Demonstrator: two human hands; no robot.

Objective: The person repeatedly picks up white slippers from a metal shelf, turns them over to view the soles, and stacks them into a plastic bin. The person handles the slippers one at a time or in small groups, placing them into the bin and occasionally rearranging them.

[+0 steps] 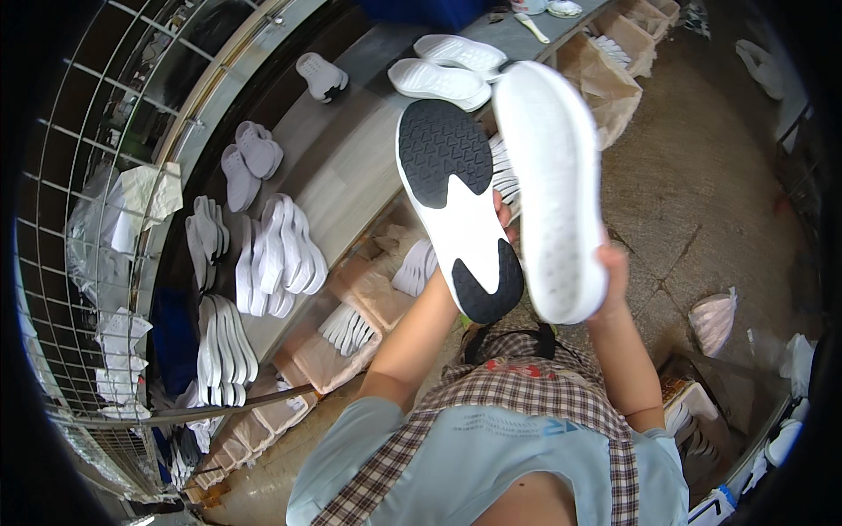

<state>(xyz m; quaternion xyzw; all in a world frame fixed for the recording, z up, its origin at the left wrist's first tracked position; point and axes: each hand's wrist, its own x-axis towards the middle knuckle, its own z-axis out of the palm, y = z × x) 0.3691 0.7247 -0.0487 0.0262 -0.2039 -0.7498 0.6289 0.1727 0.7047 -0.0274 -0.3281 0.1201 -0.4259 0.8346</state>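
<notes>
My left hand (503, 216), mostly hidden, seems to grip the black-and-white sole (461, 212); my right hand (613, 275) clasps the white sole (551, 188). They're side by side, lengthwise away from me.

Clear passage: middle strip of the counter (346, 158), between the far soles (438, 83) and the stacked soles (274, 250) on the near left. Obstacles: wire mesh (61, 206) closes the left side; bins (323, 368) crowd below the counter's right edge; two raised soles (557, 193) screen the centre. Right: open floor (684, 184), interrupted by a pale bundle (712, 321).
</notes>
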